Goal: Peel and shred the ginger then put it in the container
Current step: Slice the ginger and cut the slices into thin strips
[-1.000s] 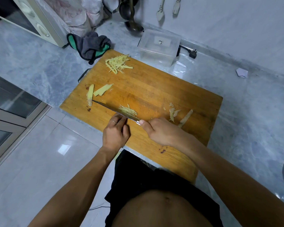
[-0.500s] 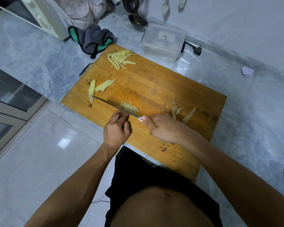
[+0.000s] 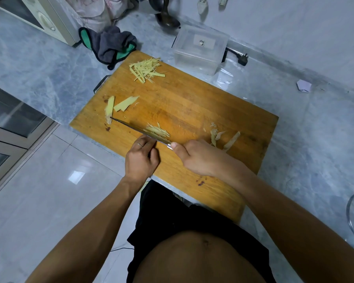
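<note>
Right hand gripped knife; left hand pinned ginger. Light, brittle, probably slippery shreds; best scooped together, not pinched singly.

There is one view only, from a wide-angle camera on the person's head. It looks forward and steeply down past the bare belly and both forearms. The cutting board fills the middle, close under the lens, turned at a slant. The desk runs from far left to near right, its lines bowed by the lens. The floor shows at near left, the wall along the far right. No second view shares the scene.
</note>
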### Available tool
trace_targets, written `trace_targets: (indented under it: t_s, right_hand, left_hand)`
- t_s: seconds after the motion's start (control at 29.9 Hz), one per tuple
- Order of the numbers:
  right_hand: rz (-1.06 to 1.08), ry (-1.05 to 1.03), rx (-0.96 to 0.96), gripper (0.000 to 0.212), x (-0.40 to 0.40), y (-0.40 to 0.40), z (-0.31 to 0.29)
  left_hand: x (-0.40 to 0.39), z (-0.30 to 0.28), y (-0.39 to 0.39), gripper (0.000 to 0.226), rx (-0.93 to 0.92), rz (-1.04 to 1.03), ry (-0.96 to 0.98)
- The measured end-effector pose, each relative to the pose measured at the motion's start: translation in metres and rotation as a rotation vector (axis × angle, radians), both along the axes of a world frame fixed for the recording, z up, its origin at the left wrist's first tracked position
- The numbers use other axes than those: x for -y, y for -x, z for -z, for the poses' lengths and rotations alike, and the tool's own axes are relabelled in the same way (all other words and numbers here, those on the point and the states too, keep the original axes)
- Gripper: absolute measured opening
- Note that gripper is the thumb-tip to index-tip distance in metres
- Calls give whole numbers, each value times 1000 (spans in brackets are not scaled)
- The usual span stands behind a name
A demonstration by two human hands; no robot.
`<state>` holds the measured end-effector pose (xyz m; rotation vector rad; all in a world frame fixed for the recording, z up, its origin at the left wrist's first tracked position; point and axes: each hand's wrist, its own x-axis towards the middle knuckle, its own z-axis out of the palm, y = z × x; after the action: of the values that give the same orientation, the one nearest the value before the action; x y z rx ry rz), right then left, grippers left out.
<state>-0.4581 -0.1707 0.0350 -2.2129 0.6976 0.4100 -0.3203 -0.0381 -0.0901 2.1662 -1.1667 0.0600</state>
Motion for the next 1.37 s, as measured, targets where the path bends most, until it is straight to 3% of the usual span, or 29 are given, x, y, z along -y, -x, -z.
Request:
trace_targets:
  t_s: [0.2,0.6,0.84,1.37]
  right_hand:
    - [35,-36,-9,65,-6,-4,15]
    - [98,-71,67,66,4,-1,19]
    - [124,-110,83,66,10,1,9]
    - [2,-24,60,63,3,4,7]
  left_hand:
    - [1,-7,3,21,28,-19,-5]
    - [-1,-5,3,39,-53,20,-106]
    - [-3,-13,0,38,-28,71,-186]
    - [-3,-12,0,37,-28,53,-149]
